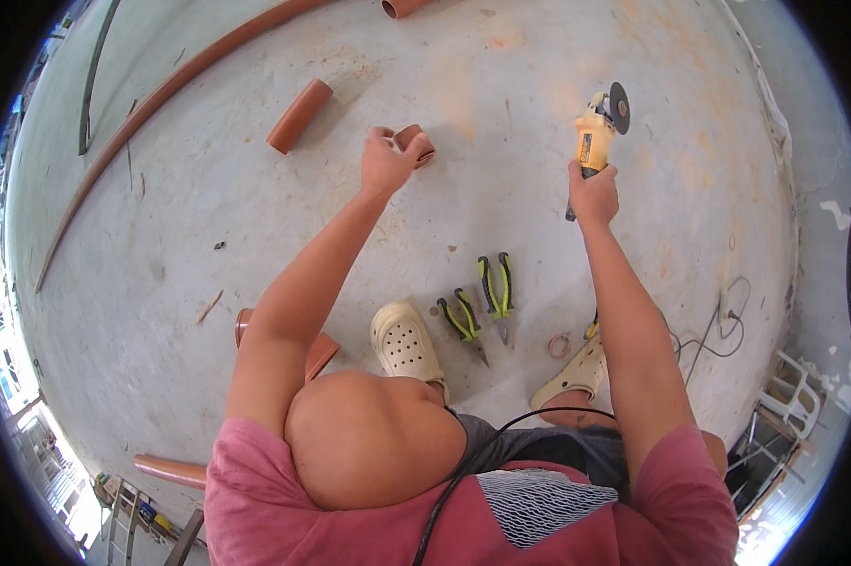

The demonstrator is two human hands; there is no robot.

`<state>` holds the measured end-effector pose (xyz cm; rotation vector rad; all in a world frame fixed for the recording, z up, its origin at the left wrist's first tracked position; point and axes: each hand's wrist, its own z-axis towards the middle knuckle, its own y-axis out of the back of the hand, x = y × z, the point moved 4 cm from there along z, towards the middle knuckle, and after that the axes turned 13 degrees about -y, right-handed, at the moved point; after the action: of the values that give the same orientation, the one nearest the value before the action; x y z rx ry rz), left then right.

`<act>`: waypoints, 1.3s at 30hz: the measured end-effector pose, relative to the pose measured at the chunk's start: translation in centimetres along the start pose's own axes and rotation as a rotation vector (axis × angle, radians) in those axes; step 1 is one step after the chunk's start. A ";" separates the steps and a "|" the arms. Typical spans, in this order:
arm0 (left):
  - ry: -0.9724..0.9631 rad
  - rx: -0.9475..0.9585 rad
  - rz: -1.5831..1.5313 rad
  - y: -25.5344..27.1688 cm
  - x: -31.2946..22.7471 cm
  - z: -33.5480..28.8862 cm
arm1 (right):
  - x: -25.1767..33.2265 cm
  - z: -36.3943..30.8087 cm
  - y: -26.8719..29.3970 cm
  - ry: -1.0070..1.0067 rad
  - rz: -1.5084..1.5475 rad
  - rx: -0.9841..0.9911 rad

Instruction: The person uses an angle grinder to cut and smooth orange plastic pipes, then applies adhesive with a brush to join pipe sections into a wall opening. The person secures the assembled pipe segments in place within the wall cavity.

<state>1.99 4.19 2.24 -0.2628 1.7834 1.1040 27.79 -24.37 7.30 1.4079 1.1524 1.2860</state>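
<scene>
My right hand (594,195) is wrapped round the rear body of a yellow angle grinder (592,140), whose dark disc (619,108) points up and away from me. Ahead and to the left, my left hand (389,162) grips a short cut piece of orange-brown pipe (416,143) by its edge; some of its fingers are hidden behind the piece. Left of that hand, a longer pipe section (299,116) lies on the concrete floor (501,203). Two pliers with green and black handles (460,318) (497,289) rest between my feet.
A long orange-brown pipe (166,94) curves across the far left, beside a dark strip (93,80). More pipe pieces (322,357) lie by my left leg. A black cable (713,332) runs at the right, near a white plastic chair (792,401). A small wire coil (558,345) sits by my right shoe.
</scene>
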 end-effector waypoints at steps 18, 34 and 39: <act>-0.217 -0.160 0.048 -1.1 -0.9 -1.5 | -0.3 4.4 -7.4 0.017 0.029 0.002; -0.744 -0.167 0.311 -1.5 -7.5 -3.8 | 10.4 -12.5 1.6 0.700 0.727 0.465; -0.736 -0.122 0.298 -1.5 -8.1 -4.5 | 9.7 -9.7 1.1 0.294 0.894 0.491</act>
<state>4.08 -2.45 8.46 0.3199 1.1137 1.3038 18.49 -14.83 10.83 2.3115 1.0996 1.9504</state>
